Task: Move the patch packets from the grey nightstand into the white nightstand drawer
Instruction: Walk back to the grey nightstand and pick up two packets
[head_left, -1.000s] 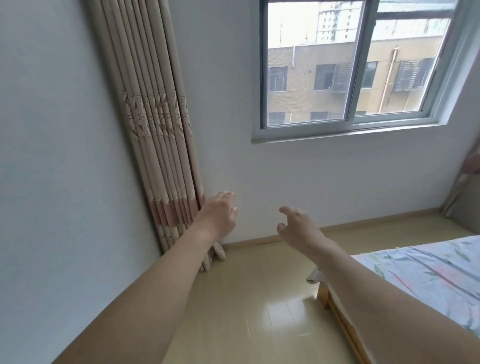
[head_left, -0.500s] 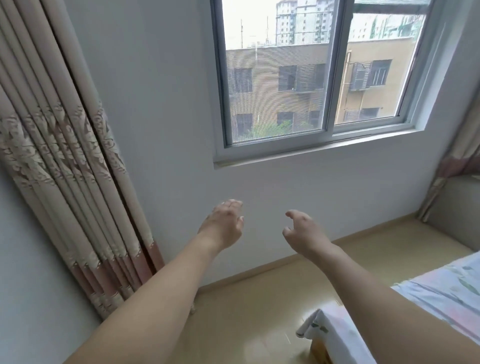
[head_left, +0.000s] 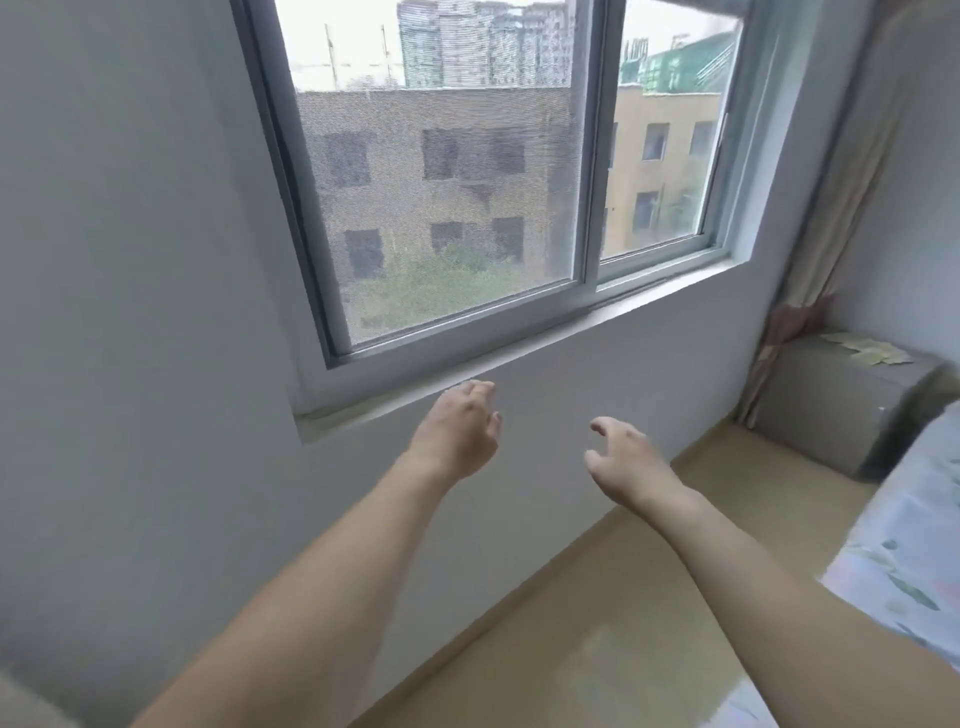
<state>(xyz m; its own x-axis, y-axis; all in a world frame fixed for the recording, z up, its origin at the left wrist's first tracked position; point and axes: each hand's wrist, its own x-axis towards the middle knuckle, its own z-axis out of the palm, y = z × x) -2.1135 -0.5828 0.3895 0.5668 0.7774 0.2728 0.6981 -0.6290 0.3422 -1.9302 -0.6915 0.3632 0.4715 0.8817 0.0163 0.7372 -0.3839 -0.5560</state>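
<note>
Nothing is held in either hand. The left hand (head_left: 460, 434) is stretched forward in the air below the window sill (head_left: 519, 358), its fingers loosely bent and apart, with nothing between them. The right hand (head_left: 626, 462) is raised beside it, a gap left between the two, its thumb and fingers spread and slightly curled around empty air. Both bare forearms are extended from the lower edge of the view toward the grey wall (head_left: 156, 312).

The patch packets (head_left: 867, 351) are seen as pale, flat pieces lying on the top of the grey nightstand (head_left: 841, 410), toward its back right corner, well apart from both hands. The nightstand is set on the floor (head_left: 597, 623) in the room's far right corner, below a drawn curtain (head_left: 831, 208) and just beside the bed (head_left: 914, 545), whose floral sheet is seen at the right edge. A sliding window (head_left: 493, 182) is set in the wall above the hands.
</note>
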